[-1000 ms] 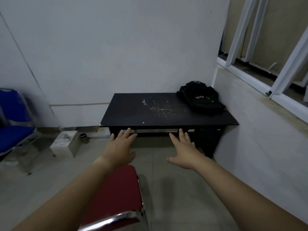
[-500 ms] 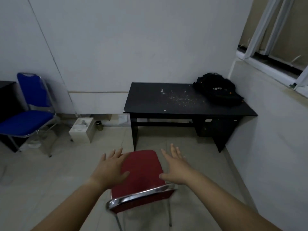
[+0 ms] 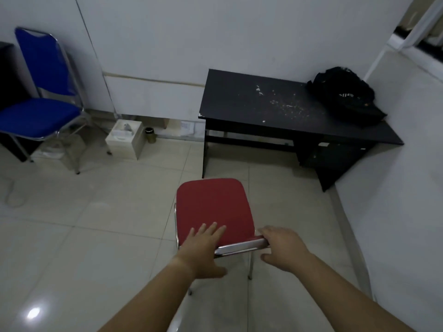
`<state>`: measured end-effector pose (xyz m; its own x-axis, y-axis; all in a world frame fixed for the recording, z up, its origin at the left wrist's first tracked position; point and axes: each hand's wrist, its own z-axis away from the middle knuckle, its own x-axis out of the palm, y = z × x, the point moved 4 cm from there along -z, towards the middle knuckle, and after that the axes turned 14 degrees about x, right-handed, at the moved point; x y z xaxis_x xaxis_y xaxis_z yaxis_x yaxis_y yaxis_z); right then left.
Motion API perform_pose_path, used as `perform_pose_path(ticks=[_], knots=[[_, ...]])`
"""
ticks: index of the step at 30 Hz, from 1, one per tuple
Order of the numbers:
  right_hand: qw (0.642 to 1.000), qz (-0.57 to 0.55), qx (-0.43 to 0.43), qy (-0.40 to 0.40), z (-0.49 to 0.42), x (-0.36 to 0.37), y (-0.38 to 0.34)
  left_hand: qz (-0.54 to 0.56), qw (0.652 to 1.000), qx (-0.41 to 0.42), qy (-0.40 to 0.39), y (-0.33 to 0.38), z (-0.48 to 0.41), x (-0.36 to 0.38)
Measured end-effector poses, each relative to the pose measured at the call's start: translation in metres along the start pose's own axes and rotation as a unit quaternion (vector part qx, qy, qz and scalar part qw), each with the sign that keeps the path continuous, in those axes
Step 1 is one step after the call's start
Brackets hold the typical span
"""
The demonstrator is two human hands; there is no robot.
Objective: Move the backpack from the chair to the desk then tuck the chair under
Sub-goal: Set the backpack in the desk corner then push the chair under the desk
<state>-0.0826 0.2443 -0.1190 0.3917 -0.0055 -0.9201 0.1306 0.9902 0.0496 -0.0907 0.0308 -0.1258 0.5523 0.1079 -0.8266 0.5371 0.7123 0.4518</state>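
A black backpack [image 3: 345,97] lies on the right end of the black desk [image 3: 239,104], against the corner wall. The red chair [image 3: 213,202] with a chrome frame stands on the tiled floor in front of the desk, apart from it, its seat facing the desk. My left hand [image 3: 201,252] rests over the chair's near chrome bar, fingers spread on the red cushion and thumb behind the bar. My right hand [image 3: 282,250] curls around the right end of that bar.
A blue chair [image 3: 40,116] stands at the far left by the wall. A white box [image 3: 124,137] and a small dark cup [image 3: 149,135] sit on the floor left of the desk. A white wall [image 3: 395,188] runs close along the right.
My view has pulled back from the desk and dropped toward the floor. Both hands came down from hovering over the chair onto its near chrome bar, and the right hand closed on it.
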Motion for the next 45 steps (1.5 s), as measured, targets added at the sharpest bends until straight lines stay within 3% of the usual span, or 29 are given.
perform_pose_path(ticks=[3,5,11,18,24,29,34,45], knots=[[1.0,0.023,0.002,0.007,-0.014,0.0,0.002,0.048,0.999,0.0,0.026,0.003,-0.02,0.012],[0.999,0.048,0.005,-0.016,-0.023,0.0,0.008,0.02,0.999,-0.012,0.045,0.0,-0.026,0.013],[0.996,0.063,0.041,0.05,-0.021,0.013,0.018,-0.012,0.997,-0.004,0.08,-0.001,-0.028,0.02],[0.995,0.044,0.089,0.02,0.022,0.031,0.024,-0.043,0.996,0.064,0.042,0.005,-0.022,0.027],[0.992,-0.058,0.102,0.055,0.064,0.057,0.06,-0.056,0.992,0.108,0.014,0.032,-0.031,0.035],[0.984,-0.059,0.139,0.094,0.053,0.059,0.085,-0.066,0.991,0.115,0.032,0.045,-0.062,0.026],[0.982,-0.129,0.114,0.075,0.038,0.066,0.096,-0.082,0.99,0.107,0.033,0.042,-0.076,0.028],[0.983,-0.115,0.089,0.114,0.017,0.051,0.136,-0.081,0.99,0.103,0.049,0.064,-0.113,0.02]])
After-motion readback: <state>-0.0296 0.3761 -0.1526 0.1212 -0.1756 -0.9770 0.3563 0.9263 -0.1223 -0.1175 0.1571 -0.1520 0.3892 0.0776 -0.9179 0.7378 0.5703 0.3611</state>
